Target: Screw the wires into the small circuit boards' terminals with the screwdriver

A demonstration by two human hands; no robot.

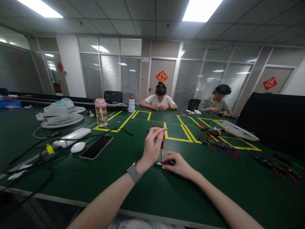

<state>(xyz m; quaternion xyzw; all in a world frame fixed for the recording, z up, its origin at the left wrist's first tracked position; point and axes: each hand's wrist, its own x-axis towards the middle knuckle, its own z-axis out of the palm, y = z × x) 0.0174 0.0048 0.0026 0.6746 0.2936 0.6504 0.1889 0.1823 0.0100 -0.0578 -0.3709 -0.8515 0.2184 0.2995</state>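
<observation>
My left hand (152, 145) is closed around the handle of a black and orange screwdriver (162, 146). The tool stands upright, its thin shaft pointing down at a small green circuit board (158, 164) on the table. Fingers of my right hand (177, 163) press on the right side of that board and hold it against the tabletop. Part of the board and a dark piece beside it are hidden under those fingers. Whether the screwdriver tip sits in a screw is too small to tell. Just behind my left hand lies a bundle of wired boards (148, 130).
Wired boards (220, 144) and a white keyboard (240, 130) lie to the right, near a black monitor (274, 124). On the left are a phone (96, 147), a power strip (72, 137), cables, a pink bottle (101, 113) and fans (60, 116). Two people sit across the green table (119, 181).
</observation>
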